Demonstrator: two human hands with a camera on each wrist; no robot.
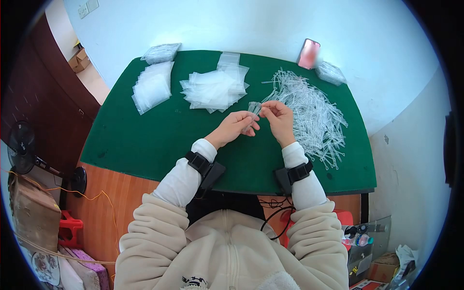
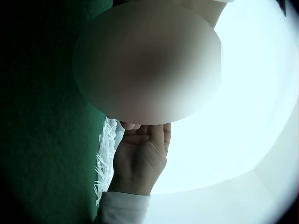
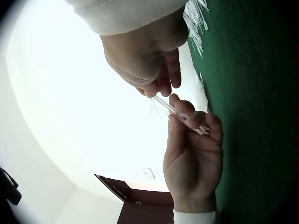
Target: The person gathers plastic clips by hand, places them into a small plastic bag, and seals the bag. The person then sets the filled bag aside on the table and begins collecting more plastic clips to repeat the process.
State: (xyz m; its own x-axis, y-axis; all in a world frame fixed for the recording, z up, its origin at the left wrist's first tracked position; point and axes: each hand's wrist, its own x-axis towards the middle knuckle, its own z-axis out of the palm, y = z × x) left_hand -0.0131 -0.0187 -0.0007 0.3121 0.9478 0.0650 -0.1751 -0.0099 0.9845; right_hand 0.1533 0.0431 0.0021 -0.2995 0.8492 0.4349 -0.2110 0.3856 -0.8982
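In the head view my left hand (image 1: pixel 234 127) holds a small bundle of thin clear plastic sticks (image 1: pixel 254 107) above the green table. Its fingers curl round the lower part of the bundle, as the right wrist view also shows. My right hand (image 1: pixel 280 122) pinches the far end of the sticks between thumb and fingertips. To its right lies a large loose pile of similar clear sticks with small looped ends (image 1: pixel 314 121). A blurred oval hides most of the left hand in the left wrist view; the right hand (image 2: pixel 138 161) shows below it.
Spread clear plastic bags (image 1: pixel 212 89) lie at the table's middle back, and a fanned stack of bags (image 1: pixel 153 88) lies at left. Wrapped packs (image 1: pixel 162 53) sit at both back corners. A phone (image 1: pixel 308 54) leans on the wall. The green table (image 1: pixel 130 140) ends before my body.
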